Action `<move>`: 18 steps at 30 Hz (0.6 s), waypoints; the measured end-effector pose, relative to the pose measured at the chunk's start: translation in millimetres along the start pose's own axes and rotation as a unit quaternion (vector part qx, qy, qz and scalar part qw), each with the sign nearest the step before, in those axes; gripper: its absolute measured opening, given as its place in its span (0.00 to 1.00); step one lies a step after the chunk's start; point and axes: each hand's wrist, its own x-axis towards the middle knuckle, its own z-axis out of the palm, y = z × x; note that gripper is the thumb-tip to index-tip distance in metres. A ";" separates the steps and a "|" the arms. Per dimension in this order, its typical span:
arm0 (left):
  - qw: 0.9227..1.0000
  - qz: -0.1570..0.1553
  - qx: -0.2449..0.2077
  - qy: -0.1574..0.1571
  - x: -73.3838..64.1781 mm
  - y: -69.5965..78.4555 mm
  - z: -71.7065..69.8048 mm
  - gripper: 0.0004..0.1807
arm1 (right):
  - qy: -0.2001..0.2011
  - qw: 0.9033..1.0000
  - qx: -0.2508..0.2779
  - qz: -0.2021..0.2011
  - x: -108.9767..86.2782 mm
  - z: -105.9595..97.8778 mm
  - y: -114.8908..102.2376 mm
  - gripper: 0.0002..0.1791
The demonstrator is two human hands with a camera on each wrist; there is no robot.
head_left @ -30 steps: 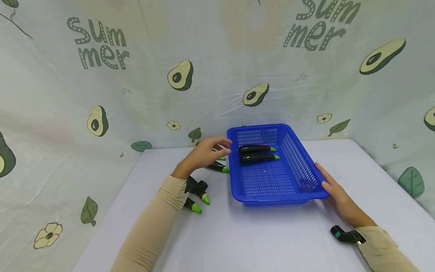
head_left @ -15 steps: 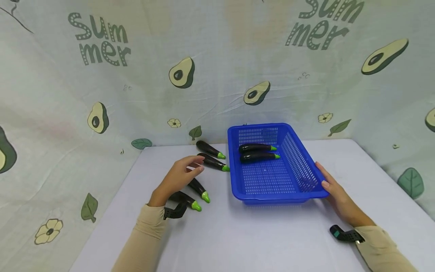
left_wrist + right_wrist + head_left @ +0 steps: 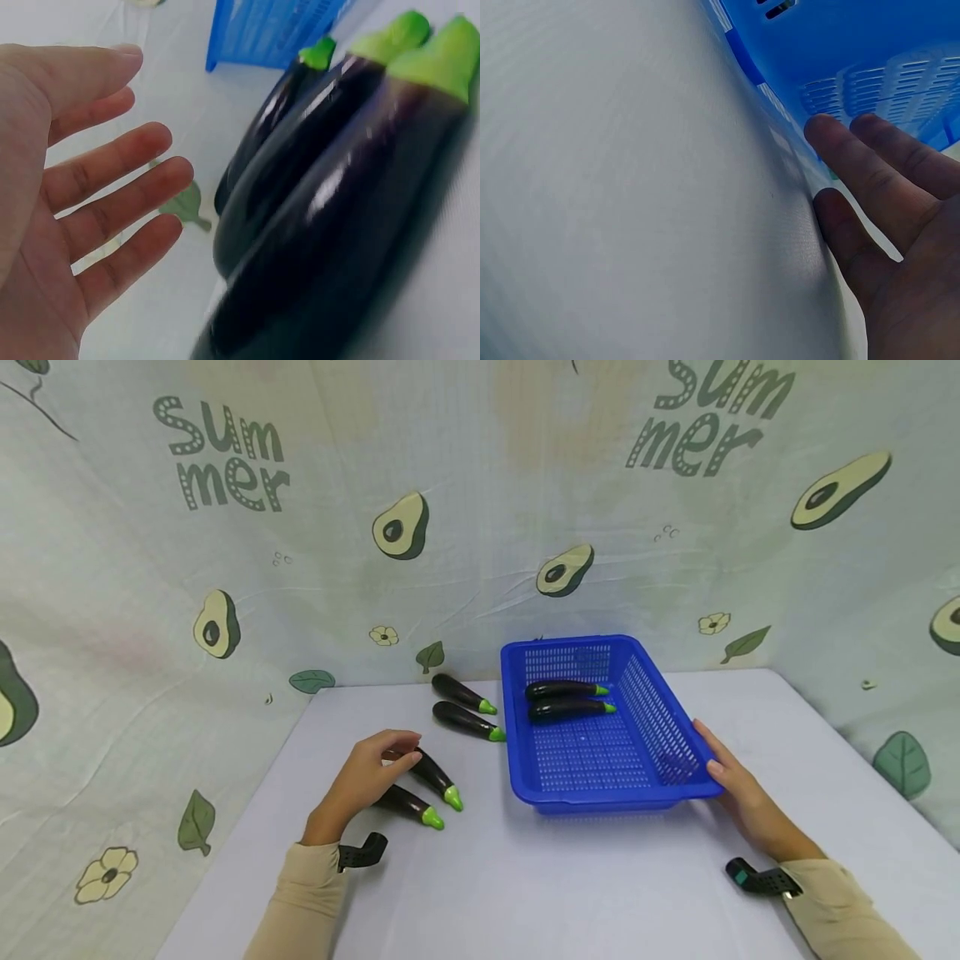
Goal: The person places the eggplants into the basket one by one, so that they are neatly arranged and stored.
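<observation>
My left hand (image 3: 367,774) hovers over the left part of the table, beside two eggplants, and holds nothing. In the left wrist view its fingers (image 3: 112,165) are loosely spread, apart from the dark glossy eggplants. The nearer eggplant (image 3: 408,804) and another eggplant (image 3: 437,777) lie with green stem ends toward the right; the hand hides their far ends. My right hand (image 3: 750,797) holds the right side of a blue plastic basket (image 3: 600,797), thumb at the rim and fingers along the outside wall. Inside the basket lie two eggplants (image 3: 572,708) side by side.
Two more eggplants, a farther one (image 3: 461,693) and a nearer one (image 3: 467,721), lie just left of the basket, the nearer one's stem close to its wall. A patterned cloth (image 3: 480,527) hangs behind the white table (image 3: 525,893).
My left hand has drawn back from the basket's left rim, moving left and toward me over the nearer eggplants. My right hand and the basket stay in place.
</observation>
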 end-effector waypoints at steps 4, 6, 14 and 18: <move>1.000 -0.008 0.013 0.015 -8.6 -9.4 -4.8 0.20 | 0.001 1.000 0.000 0.001 0.3 -0.2 1.0 0.32; 1.000 -0.014 0.014 0.017 -11.5 -14.1 -6.8 0.20 | 0.003 1.000 0.000 0.001 0.2 -0.6 1.3 0.32; 0.996 -0.086 0.020 0.023 -25.9 -36.0 -17.3 0.21 | 0.001 1.000 0.001 0.003 0.5 -0.7 0.6 0.32; 0.993 -0.112 0.017 0.021 -32.5 -45.7 -22.6 0.22 | -0.003 1.000 0.005 -0.005 0.8 -1.3 0.0 0.32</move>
